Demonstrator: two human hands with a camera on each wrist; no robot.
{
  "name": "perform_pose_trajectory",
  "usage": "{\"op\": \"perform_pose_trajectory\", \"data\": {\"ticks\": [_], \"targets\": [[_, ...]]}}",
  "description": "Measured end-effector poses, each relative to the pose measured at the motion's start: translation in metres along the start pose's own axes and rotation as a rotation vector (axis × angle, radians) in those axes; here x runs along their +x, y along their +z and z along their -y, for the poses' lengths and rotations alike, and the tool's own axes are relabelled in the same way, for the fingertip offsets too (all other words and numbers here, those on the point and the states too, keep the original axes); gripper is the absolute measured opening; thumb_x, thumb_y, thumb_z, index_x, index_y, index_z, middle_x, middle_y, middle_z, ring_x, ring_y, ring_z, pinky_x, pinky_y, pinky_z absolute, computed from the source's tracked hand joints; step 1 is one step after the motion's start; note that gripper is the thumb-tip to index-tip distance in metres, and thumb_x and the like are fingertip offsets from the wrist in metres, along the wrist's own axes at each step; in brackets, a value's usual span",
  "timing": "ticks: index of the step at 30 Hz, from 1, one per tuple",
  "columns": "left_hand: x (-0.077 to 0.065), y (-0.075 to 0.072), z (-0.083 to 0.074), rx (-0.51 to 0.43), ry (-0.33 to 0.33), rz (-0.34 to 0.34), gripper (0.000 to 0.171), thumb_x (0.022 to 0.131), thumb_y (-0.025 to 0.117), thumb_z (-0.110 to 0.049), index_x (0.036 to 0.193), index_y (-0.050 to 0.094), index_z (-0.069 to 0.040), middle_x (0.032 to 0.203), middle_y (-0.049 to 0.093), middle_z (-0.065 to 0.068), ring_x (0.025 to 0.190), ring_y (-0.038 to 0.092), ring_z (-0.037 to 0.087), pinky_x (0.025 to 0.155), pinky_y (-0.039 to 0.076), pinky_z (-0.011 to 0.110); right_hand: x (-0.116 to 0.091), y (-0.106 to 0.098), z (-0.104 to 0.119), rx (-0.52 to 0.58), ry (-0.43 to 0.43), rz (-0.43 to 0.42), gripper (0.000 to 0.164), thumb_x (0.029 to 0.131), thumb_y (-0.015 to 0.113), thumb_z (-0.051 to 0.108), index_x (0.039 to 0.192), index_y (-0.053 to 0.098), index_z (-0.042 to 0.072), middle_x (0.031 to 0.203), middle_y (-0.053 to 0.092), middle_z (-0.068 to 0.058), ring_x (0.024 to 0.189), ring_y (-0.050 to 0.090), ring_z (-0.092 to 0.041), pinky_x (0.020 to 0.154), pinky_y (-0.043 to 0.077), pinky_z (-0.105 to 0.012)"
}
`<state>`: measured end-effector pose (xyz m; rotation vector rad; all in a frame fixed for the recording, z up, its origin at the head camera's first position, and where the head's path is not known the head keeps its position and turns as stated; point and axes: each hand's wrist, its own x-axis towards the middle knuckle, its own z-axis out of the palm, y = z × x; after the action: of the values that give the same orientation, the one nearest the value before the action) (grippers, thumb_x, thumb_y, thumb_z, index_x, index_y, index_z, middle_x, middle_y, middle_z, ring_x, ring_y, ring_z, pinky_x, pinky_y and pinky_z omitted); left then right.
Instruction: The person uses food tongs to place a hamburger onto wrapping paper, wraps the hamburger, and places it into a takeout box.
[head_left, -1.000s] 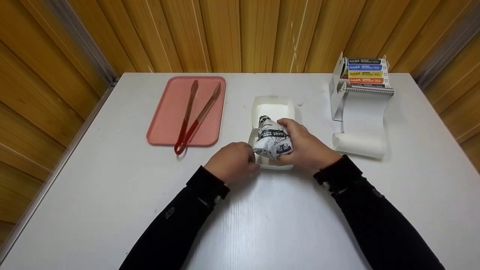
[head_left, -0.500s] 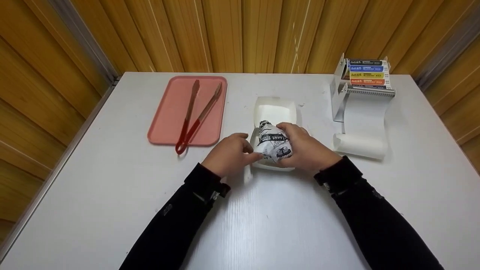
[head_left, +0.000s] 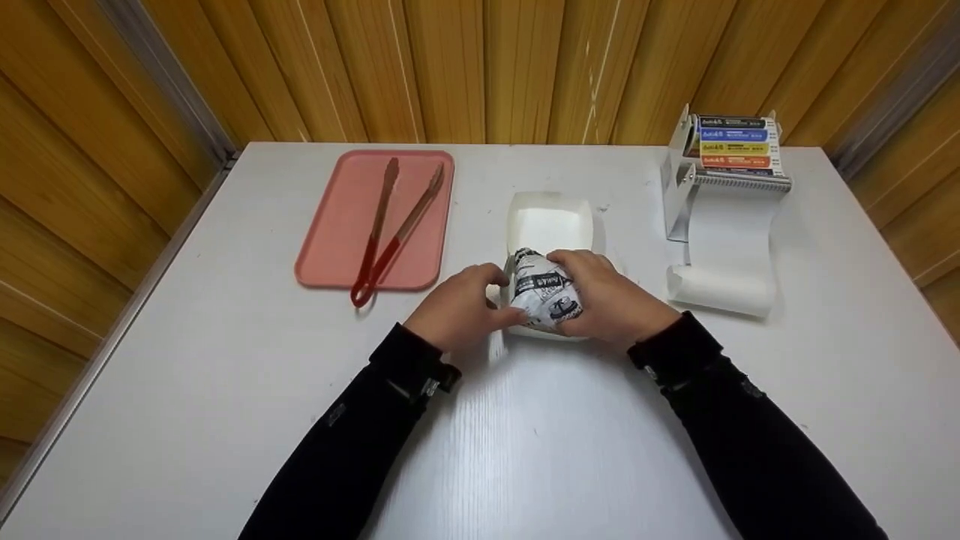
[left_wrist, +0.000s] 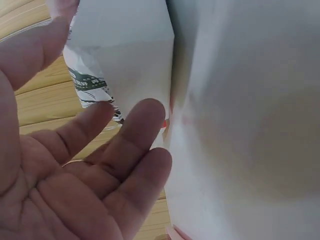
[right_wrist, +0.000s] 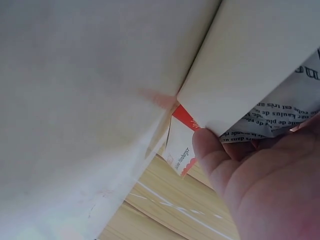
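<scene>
A wrapped burger (head_left: 546, 289) in white paper with black print sits in the near half of an open white takeaway burger box (head_left: 551, 221). My right hand (head_left: 615, 300) grips the package from the right, fingers on its far side and thumb at its near side. On the left, my left hand (head_left: 459, 307) has its thumb at the paper's near corner and its fingers spread loosely at the box's left edge. In the left wrist view the fingers (left_wrist: 142, 122) are slightly bent beside the box wall. Red print shows on the box lid (right_wrist: 182, 142) in the right wrist view.
Behind on the left, a pink tray (head_left: 322, 247) carries red-handled tongs (head_left: 382, 259). At the back right stands a metal dispenser (head_left: 679, 202) with several coloured boxes (head_left: 735, 146) and a hanging paper roll (head_left: 720, 291). A wood-panelled wall closes off the table's back.
My left hand has let go of the paper's left corner and opened beside the package. My right hand has kept its grip, and the package sits slightly lower in the box.
</scene>
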<state>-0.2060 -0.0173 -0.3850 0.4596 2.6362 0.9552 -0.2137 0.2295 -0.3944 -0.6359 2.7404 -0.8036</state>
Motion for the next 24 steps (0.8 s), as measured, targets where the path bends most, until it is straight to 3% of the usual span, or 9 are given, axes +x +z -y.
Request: {"op": "perform_pose_trajectory", "data": {"ticks": [4, 8, 10, 14, 24], "targets": [[0.007, -0.001, 0.002, -0.021, 0.062, 0.032, 0.090, 0.089, 0.084, -0.041, 0.163, 0.036, -0.023, 0.166, 0.042, 0.000, 0.129, 0.062, 0.021, 0.108, 0.052, 0.040, 0.000, 0.001, 0.001, -0.011, -0.006, 0.005, 0.095, 0.077, 0.089, 0.020, 0.156, 0.038, 0.008, 0.154, 0.046, -0.018, 0.145, 0.041, -0.035, 0.121, 0.038, -0.054], [0.014, -0.002, 0.003, 0.009, 0.121, 0.091, 0.103, 0.087, 0.084, -0.038, 0.169, 0.022, -0.026, 0.175, 0.028, -0.002, 0.152, 0.044, 0.022, 0.124, 0.038, 0.042, 0.000, 0.003, 0.002, -0.036, -0.017, 0.014, 0.096, 0.077, 0.091, 0.023, 0.157, 0.039, 0.009, 0.155, 0.048, -0.017, 0.145, 0.042, -0.035, 0.124, 0.033, -0.055], [0.017, -0.002, 0.003, 0.017, 0.124, 0.116, 0.105, 0.086, 0.085, -0.039, 0.169, 0.023, -0.027, 0.174, 0.030, -0.001, 0.157, 0.034, 0.020, 0.128, 0.033, 0.042, -0.001, 0.003, 0.002, -0.049, -0.027, 0.014, 0.097, 0.076, 0.092, 0.025, 0.157, 0.040, 0.010, 0.153, 0.051, -0.015, 0.145, 0.044, -0.034, 0.124, 0.029, -0.055], [0.020, -0.001, 0.006, 0.001, 0.114, 0.126, 0.103, 0.084, 0.088, -0.039, 0.168, 0.029, -0.027, 0.170, 0.037, -0.001, 0.154, 0.039, 0.018, 0.126, 0.036, 0.040, -0.002, 0.004, 0.002, -0.059, -0.042, 0.005, 0.098, 0.075, 0.093, 0.026, 0.157, 0.042, 0.011, 0.152, 0.053, -0.013, 0.144, 0.044, -0.033, 0.125, 0.025, -0.055], [0.027, 0.002, 0.007, -0.049, 0.121, 0.133, 0.092, 0.080, 0.090, -0.035, 0.160, 0.044, -0.028, 0.157, 0.051, -0.002, 0.139, 0.051, 0.016, 0.118, 0.043, 0.040, -0.007, -0.010, -0.005, 0.031, -0.013, 0.075, 0.100, 0.077, 0.092, 0.029, 0.161, 0.041, 0.017, 0.159, 0.042, -0.011, 0.145, 0.039, -0.033, 0.118, 0.038, -0.054]]}}
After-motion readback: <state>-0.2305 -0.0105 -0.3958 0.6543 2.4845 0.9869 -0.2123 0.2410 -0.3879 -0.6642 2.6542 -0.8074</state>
